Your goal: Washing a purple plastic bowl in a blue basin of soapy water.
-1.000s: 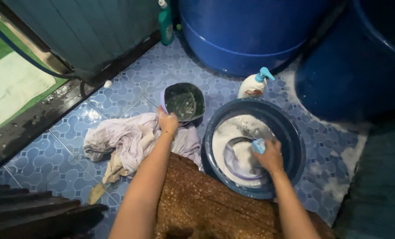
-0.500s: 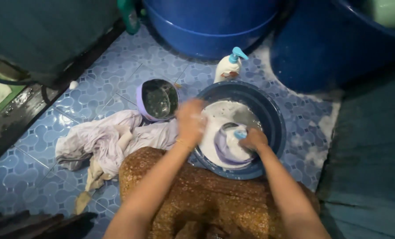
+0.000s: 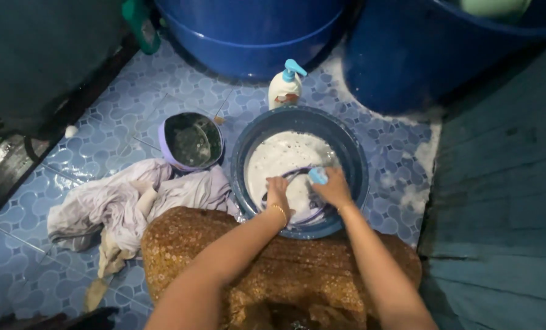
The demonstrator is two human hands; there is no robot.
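Both hands are working inside the basin (image 3: 242, 177), which is sitting on the wet blue tiles (image 3: 114, 122) just beyond the person's knees. The left hand (image 3: 277, 192) is pressing flat on the cloth (image 3: 297, 201) in the suds, while the right hand (image 3: 329, 189) is gripping a small blue brush (image 3: 318, 176) over it. The cloth is lying directly under both hands, roughly left to right. A scoop (image 3: 190, 140) and a laundry pile (image 3: 126, 201) are lying to the left.

Two big blue barrels (image 3: 254, 30) (image 3: 419, 55) at twelve and one o'clock; one basin (image 3: 352, 153); one scoop (image 3: 190, 142); one pump bottle (image 3: 285, 85); one green bottle (image 3: 139, 24).
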